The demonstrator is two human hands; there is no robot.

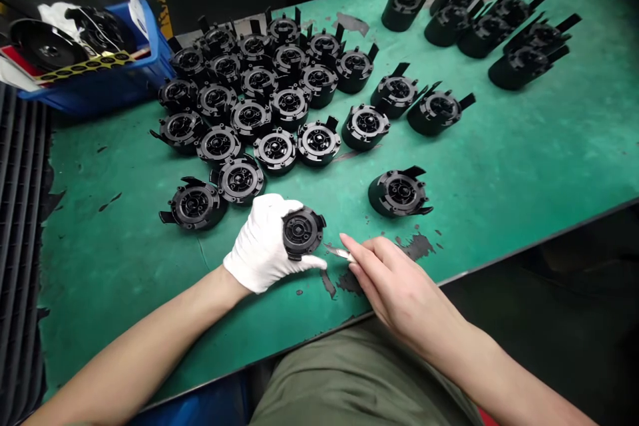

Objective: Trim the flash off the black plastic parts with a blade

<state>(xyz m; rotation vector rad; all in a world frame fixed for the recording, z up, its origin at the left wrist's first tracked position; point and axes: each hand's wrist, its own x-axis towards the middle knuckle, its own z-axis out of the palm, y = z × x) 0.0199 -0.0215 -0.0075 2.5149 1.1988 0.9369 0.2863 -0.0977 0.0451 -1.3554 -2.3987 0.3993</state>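
My left hand (263,243), in a white glove, grips a round black plastic part (302,233) just above the green table (524,166), near its front edge. My bare right hand (394,283) is closed on a small metal blade (339,252), whose tip points at the lower right rim of that part. Two more black parts lie close by: one (194,204) to the left of the gloved hand and one (399,192) to the right of it.
Several black round parts (259,100) are packed together at the table's middle back, with another group (499,26) at the far right. A blue bin (94,53) with discs and a sheet stands at the back left. The mat is worn near the front edge.
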